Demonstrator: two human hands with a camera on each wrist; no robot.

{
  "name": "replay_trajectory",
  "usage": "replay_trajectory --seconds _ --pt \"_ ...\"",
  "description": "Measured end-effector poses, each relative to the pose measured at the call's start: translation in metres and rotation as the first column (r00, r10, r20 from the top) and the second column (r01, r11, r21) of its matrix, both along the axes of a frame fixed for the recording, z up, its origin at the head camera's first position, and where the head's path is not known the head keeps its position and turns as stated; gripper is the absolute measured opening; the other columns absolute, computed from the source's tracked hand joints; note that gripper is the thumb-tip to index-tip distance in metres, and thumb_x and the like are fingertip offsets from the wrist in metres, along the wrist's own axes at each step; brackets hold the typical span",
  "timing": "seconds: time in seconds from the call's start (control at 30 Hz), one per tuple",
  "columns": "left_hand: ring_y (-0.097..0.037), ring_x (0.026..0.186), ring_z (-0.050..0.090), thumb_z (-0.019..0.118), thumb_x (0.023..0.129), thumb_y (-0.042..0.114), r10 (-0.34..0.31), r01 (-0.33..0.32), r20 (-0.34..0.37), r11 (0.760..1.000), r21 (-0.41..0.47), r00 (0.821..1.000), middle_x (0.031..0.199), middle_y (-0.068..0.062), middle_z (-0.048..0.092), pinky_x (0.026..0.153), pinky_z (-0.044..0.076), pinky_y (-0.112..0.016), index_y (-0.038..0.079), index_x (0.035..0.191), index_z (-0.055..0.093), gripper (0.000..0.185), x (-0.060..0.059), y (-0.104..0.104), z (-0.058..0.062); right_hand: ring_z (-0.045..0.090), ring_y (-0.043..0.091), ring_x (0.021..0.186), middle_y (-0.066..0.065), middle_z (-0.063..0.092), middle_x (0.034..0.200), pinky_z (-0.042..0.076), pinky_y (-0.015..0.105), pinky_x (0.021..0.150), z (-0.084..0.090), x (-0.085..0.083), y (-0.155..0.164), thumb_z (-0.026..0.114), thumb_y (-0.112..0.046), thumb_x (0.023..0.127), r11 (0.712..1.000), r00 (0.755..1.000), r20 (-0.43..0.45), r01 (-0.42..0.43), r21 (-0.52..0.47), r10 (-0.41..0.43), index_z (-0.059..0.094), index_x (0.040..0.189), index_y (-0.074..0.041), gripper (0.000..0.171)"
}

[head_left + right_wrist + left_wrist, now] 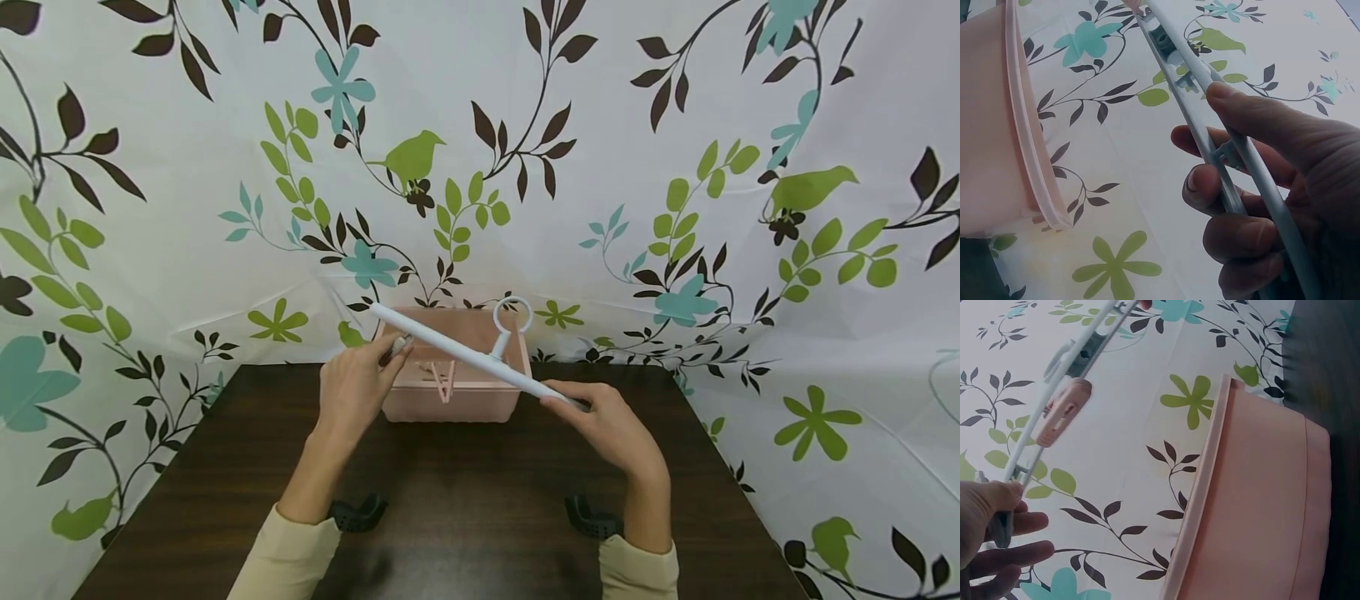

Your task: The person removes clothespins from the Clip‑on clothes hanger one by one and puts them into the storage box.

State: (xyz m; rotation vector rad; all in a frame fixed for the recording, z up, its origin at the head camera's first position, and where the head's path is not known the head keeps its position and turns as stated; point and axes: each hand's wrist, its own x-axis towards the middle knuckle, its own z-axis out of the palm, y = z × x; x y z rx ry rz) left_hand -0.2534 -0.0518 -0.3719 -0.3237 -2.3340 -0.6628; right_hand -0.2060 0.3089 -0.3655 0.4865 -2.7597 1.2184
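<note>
Held mid-frame above the pink basket [450, 400]: white hanger bar [465, 354], slanting from upper left to lower right, steadied at both ends. Right hand [611, 425] curled around the lower end; left hand [356, 387] pinching a pink clip [1063, 412] area end, other fingers apart.

Readable text: none is showing on the white hanger bar [465, 354], pink basket [450, 400], or floral backdrop [675, 125].

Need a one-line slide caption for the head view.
Both hands hold a white hanger bar above a pink basket on a dark table.
</note>
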Motion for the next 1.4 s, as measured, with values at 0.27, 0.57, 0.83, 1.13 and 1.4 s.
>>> replay_trajectory --seconds 0.27,0.57,0.83,1.13,1.4 --pt "-0.024 0.054 0.061 0.079 0.101 0.028 0.003 -0.001 -0.04 0.999 0.035 0.999 0.089 -0.01 0.083 0.046 0.041 -0.04 0.015 0.119 0.079 0.022 -0.002 0.0 -0.004 0.069 0.019 0.103 0.003 0.076 0.132 0.056 0.043 0.091 0.001 0.002 0.0 0.069 -0.048 0.105 1.0 1.0 -0.016 0.023 -0.015 -0.023 0.074 0.14 -0.022 0.043" --pt "-0.025 0.066 0.069 0.073 0.106 0.025 -0.027 0.025 0.044 0.999 0.033 0.999 0.084 -0.006 0.077 0.051 0.046 -0.043 0.015 0.111 0.075 0.012 -0.009 -0.003 -0.008 0.066 0.018 0.101 0.004 0.075 0.135 0.055 0.041 0.089 0.003 0.004 0.002 0.07 -0.045 0.105 0.999 0.998 -0.047 0.043 -0.026 -0.045 0.073 0.141 -0.021 0.043" --pt "-0.026 0.073 0.061 0.058 0.11 0.02 -0.098 0.086 0.195 0.994 0.066 0.976 0.093 -0.009 0.068 0.057 0.048 -0.044 0.013 0.113 0.066 0.011 -0.024 -0.005 -0.021 0.065 0.018 0.097 0.004 0.077 0.13 0.055 0.039 0.087 0.003 0.004 0.004 0.07 -0.044 0.105 0.998 0.998 -0.052 0.044 -0.038 -0.046 0.073 0.141 -0.021 0.043" --pt "-0.029 0.081 0.063 0.042 0.114 0.048 -0.095 0.078 0.291 0.995 0.069 0.952 0.092 -0.009 0.068 0.065 0.047 -0.048 0.015 0.118 0.068 0.042 -0.034 -0.004 -0.03 0.064 0.019 0.095 0.002 0.077 0.127 0.054 0.037 0.085 0.003 0.003 0.005 0.071 -0.046 0.104 0.998 0.997 -0.052 0.052 -0.045 -0.055 0.073 0.141 -0.024 0.042" --pt "-0.028 0.081 0.065 0.053 0.107 0.043 -0.066 0.041 0.336 0.996 0.081 0.939 0.098 -0.008 0.07 0.063 0.051 -0.048 0.016 0.12 0.06 0.031 -0.045 -0.002 -0.035 0.064 0.019 0.095 0.002 0.077 0.128 0.053 0.036 0.084 0.002 0.003 0.006 0.071 -0.044 0.105 0.997 0.997 -0.05 0.053 -0.051 -0.056 0.074 0.14 -0.024 0.041"
